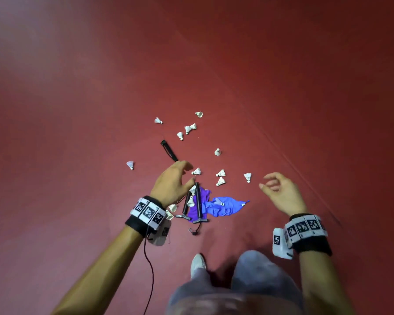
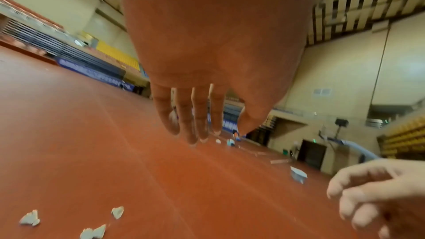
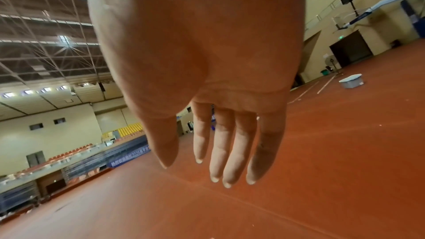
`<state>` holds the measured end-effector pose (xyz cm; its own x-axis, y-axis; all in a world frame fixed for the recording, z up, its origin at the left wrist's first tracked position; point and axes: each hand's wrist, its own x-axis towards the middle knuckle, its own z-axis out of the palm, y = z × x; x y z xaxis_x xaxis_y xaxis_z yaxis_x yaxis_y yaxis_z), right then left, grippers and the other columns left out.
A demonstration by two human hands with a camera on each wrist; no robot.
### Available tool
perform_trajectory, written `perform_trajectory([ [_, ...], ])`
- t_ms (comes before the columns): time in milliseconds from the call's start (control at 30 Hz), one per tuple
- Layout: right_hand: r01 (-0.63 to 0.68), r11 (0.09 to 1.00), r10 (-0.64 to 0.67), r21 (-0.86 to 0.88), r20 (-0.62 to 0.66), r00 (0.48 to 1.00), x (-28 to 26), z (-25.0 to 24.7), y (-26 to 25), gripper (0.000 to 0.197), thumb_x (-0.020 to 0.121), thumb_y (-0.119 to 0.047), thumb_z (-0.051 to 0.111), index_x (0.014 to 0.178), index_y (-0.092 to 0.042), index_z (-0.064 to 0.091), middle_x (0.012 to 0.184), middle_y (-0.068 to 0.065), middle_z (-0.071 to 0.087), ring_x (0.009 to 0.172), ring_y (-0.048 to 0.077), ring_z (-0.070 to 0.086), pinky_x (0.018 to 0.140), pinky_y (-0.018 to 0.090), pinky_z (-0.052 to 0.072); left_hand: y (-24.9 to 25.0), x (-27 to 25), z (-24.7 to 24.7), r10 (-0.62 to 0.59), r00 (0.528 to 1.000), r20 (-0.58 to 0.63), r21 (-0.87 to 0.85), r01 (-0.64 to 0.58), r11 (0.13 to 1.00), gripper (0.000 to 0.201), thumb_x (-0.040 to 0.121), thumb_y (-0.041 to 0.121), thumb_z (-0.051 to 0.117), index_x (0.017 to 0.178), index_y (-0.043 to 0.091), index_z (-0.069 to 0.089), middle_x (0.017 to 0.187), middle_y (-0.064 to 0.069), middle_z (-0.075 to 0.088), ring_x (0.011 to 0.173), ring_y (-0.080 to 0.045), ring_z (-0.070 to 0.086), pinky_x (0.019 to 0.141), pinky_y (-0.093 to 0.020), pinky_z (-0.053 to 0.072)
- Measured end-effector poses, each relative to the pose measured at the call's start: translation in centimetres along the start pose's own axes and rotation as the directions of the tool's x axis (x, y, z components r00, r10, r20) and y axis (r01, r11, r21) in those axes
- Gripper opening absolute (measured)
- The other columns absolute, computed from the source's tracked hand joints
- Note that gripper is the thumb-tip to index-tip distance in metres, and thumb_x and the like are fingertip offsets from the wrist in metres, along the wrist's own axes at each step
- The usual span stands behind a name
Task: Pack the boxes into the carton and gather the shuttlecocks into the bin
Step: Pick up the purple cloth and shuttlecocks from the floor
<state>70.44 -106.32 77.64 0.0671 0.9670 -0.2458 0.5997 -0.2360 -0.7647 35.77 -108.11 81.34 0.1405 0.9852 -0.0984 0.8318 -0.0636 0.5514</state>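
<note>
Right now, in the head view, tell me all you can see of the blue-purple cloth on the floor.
The blue-purple cloth lies crumpled on the red floor, just ahead of the person's feet and between the two hands. It looks like thin, soft fabric, purple on its left part and bluer toward the right, where it tapers to a point. Two black bars with T-shaped ends lie across its left part, and a few white shuttlecocks rest on or beside it. Neither hand touches it.

We saw white shuttlecocks (image 1: 196,171) scattered on a red floor (image 1: 77,110), a purple-blue cloth (image 1: 225,206) under black bars (image 1: 198,202), black-and-white checkered tags on black wristbands (image 1: 148,212), and a pale grey bin (image 3: 351,81).
</note>
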Motion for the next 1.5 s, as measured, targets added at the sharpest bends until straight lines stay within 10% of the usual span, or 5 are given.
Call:
perform_trajectory([
  [267, -0.045, 0.973, 0.116, -0.227, 0.312, 0.943, 19.7, 5.9, 10.2, 0.017, 0.086, -0.02, 0.081, 0.089, -0.024, 0.065, 0.072, -0.005, 0.063, 0.072, 0.022, 0.063, 0.077, 0.033, 0.051, -8.0, 16.6, 15.6, -0.13, 0.884, 0.449, 0.429, -0.086, 0.899, 0.042, 0.094, 0.023, 0.054, 0.134, 0.008, 0.052, 0.126, -0.012, 0.061, 0.109, -0.036, 0.064, 0.093, -0.044, 0.051],
  [567, 0.513, 0.657, 0.327, -0.552, 0.822, 0.466, 33.0, 20.6, 30.2, 0.013, 0.087, -0.031, 0.07, 0.093, -0.026, 0.059, 0.106, 0.0, 0.07, 0.104, 0.026, 0.068, 0.091, 0.031, 0.05, -21.1, 16.9, 39.9, -0.517, 0.627, 0.583, 0.527, 0.193, 0.828, 0.055, 0.098, 0.027, 0.06, 0.148, 0.012, 0.042, 0.145, -0.01, 0.051, 0.129, -0.033, 0.056, 0.101, -0.039, 0.044],
  [667, 0.589, 0.577, 0.352, -0.566, 0.823, 0.446, 38.1, 25.9, 34.5, 0.063, 0.094, -0.032, 0.064, 0.15, -0.018, 0.039, 0.14, 0.013, 0.06, 0.127, 0.035, 0.059, 0.104, 0.038, 0.048, -25.3, 17.1, 47.9, -0.484, 0.644, 0.592, 0.497, 0.18, 0.849, 0.055, 0.097, 0.02, 0.054, 0.149, 0.014, 0.041, 0.146, -0.01, 0.049, 0.127, -0.033, 0.056, 0.099, -0.041, 0.046],
  [1100, 0.902, 0.341, 0.21, -0.266, 0.956, 0.203, 49.0, 52.3, 49.2, 0.075, 0.095, -0.04, 0.065, 0.158, -0.036, 0.026, 0.123, 0.011, 0.066, 0.112, 0.035, 0.066, 0.087, 0.038, 0.05, -41.5, 23.8, 74.3, -0.297, 0.731, 0.614, 0.355, 0.08, 0.931, 0.071, 0.107, 0.03, 0.04, 0.165, 0.011, 0.003, 0.172, -0.008, 0.011, 0.144, -0.034, 0.043, 0.107, -0.044, 0.046],
  [1500, 0.763, 0.382, 0.282, -0.521, 0.852, 0.441, 47.6, 49.7, 51.2, 0.031, 0.094, -0.038, 0.06, 0.118, -0.018, 0.065, 0.122, 0.01, 0.069, 0.112, 0.033, 0.067, 0.089, 0.035, 0.051, -39.7, 24.1, 75.1, -0.395, 0.704, 0.589, 0.351, 0.218, 0.911, 0.06, 0.097, 0.06, 0.048, 0.14, 0.018, 0.053, 0.156, -0.012, 0.034, 0.132, -0.034, 0.05, 0.093, -0.044, 0.051],
])
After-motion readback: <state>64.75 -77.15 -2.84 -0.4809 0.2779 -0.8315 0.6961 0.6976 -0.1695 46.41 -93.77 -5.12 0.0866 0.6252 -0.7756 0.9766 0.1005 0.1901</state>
